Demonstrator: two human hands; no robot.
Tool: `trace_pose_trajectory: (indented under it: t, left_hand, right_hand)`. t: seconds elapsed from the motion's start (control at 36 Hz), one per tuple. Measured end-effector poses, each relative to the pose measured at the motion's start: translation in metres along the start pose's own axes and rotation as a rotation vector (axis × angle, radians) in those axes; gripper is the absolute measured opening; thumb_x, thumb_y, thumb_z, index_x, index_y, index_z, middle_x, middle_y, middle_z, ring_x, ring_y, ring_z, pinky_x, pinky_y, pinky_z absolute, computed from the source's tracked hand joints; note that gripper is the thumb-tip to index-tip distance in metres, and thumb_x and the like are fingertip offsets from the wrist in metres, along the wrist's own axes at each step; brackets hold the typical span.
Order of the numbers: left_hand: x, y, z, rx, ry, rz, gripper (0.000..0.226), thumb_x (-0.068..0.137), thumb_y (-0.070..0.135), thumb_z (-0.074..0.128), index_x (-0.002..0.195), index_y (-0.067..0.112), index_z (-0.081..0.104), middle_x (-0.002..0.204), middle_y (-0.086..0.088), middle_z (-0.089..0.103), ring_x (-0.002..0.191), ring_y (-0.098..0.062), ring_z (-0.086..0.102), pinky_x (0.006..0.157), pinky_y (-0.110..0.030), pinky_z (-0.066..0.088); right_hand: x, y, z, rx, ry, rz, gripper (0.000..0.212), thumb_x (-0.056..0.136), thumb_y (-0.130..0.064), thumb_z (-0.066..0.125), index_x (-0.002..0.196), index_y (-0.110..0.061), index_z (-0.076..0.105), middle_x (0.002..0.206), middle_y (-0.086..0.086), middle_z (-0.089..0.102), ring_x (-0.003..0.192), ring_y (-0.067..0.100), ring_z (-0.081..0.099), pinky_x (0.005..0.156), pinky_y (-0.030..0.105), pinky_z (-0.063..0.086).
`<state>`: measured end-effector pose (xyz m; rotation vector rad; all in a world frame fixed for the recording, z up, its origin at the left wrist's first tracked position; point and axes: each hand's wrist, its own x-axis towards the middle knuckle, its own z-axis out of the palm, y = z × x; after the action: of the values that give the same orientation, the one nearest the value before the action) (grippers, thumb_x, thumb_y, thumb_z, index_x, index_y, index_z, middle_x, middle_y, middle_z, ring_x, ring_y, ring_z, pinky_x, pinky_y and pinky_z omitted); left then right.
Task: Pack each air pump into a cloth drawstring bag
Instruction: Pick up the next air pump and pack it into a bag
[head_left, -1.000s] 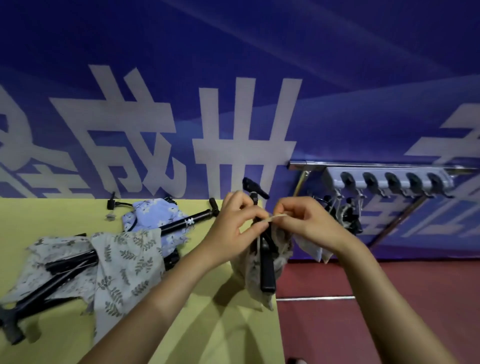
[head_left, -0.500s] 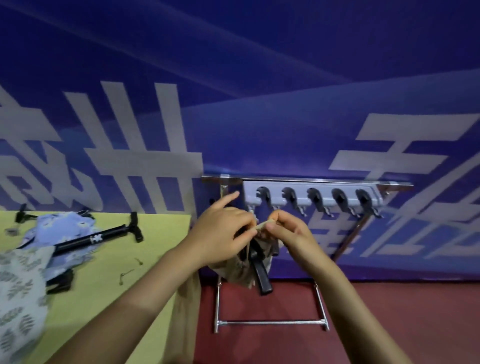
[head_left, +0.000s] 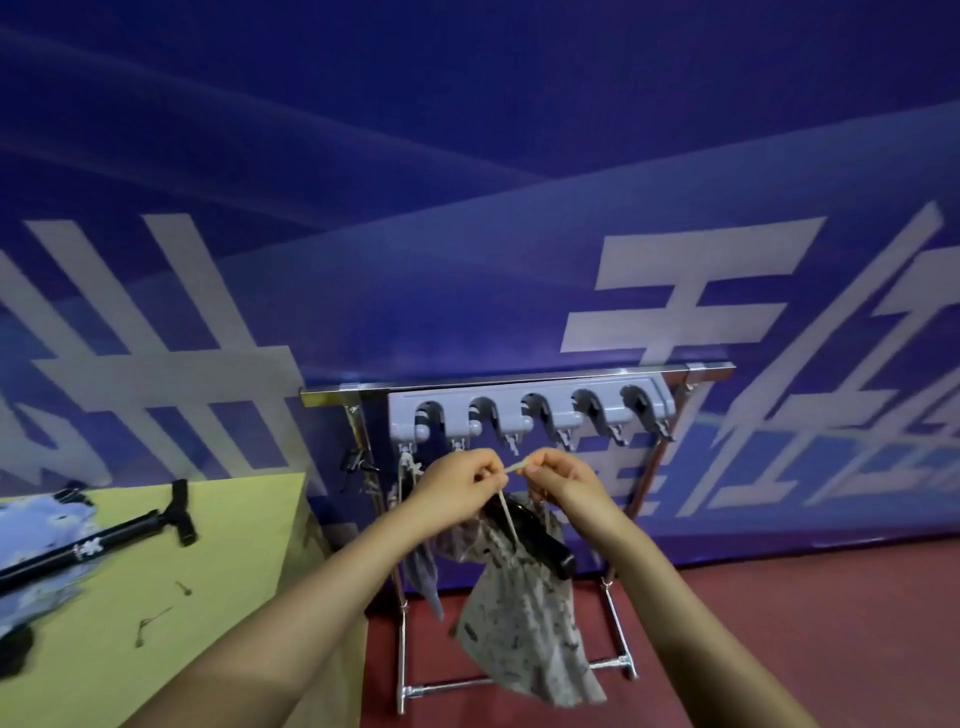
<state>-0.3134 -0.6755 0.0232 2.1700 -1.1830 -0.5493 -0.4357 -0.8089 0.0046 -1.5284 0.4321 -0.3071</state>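
A patterned grey cloth drawstring bag (head_left: 524, 634) hangs below my hands, with the black end of an air pump (head_left: 540, 540) sticking out of its top. My left hand (head_left: 457, 480) and my right hand (head_left: 558, 480) both pinch the bag's pale drawstring (head_left: 511, 467) just under the grey hook rack (head_left: 524, 410). Another black air pump (head_left: 98, 540) lies on the yellow-green table (head_left: 208, 597) at the left, across a light blue floral bag (head_left: 47, 519).
The hook rack sits on a metal stand (head_left: 405, 649) over a red floor. Another bagged item (head_left: 415, 519) hangs from the leftmost hook. A blue banner with white characters fills the background. Small hooks lie on the table.
The view has swung right from the table toward the rack. My hands have carried the bagged pump up under the hooks, still pinching the drawstring.
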Motion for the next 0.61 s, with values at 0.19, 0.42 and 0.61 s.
trace_pose_trajectory:
  t: [0.19, 0.42, 0.61]
  left_hand:
    - [0.025, 0.000, 0.023, 0.105, 0.037, -0.076, 0.011, 0.093, 0.034, 0.054, 0.083, 0.033, 0.056, 0.076, 0.014, 0.058, 0.074, -0.011, 0.057, 0.063, -0.027, 0.040]
    - [0.050, -0.006, 0.021, 0.224, -0.022, -0.148, 0.014, 0.095, 0.034, 0.046, 0.085, 0.028, 0.053, 0.082, 0.009, 0.061, 0.073, -0.017, 0.055, 0.059, -0.030, 0.036]
    - [0.066, -0.009, 0.021, 0.332, 0.008, -0.116, 0.018, 0.099, 0.035, 0.040, 0.096, 0.022, 0.053, 0.087, 0.003, 0.062, 0.073, -0.020, 0.055, 0.060, -0.032, 0.037]
  right_hand:
    - [0.021, 0.030, -0.009, -0.102, 0.125, 0.077, 0.020, 0.098, -0.005, 0.048, 0.080, -0.009, 0.056, 0.056, -0.005, 0.043, 0.049, 0.007, 0.038, 0.052, 0.020, 0.033]
    - [0.047, 0.034, -0.017, -0.415, 0.094, 0.012, 0.017, 0.096, -0.019, 0.054, 0.079, -0.019, 0.057, 0.056, -0.006, 0.049, 0.044, 0.000, 0.041, 0.051, 0.020, 0.032]
    - [0.065, 0.039, -0.023, -0.370, 0.114, -0.013, 0.018, 0.097, -0.022, 0.053, 0.081, -0.016, 0.060, 0.058, -0.006, 0.049, 0.048, 0.004, 0.041, 0.051, 0.020, 0.034]
